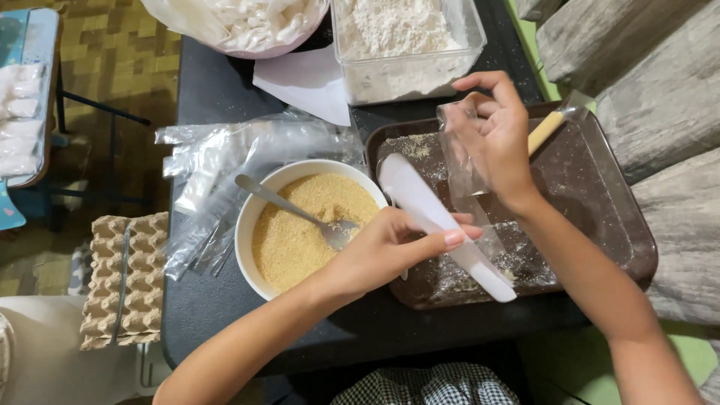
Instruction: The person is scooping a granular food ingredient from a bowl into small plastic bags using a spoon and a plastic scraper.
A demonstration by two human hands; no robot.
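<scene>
My left hand [386, 251] grips a long white paper cone or funnel [435, 217] that slants over the brown tray [600, 202]. My right hand [495, 135] pinches open a small clear plastic bag [461, 161] above the tray's dusted middle. Beside my left hand stands a white bowl [251, 217] of brown sugar [292, 240] with a metal spoon [289, 210] resting in it. A wooden-handled tool [546, 129] lies on the tray behind my right hand.
A clear tub of white flour [405, 37] and a bag of white pieces [247, 22] stand at the back of the dark table [210, 90]. Loose clear plastic bags [225, 161] lie left of the bowl. An egg carton [124, 277] sits off the table's left edge.
</scene>
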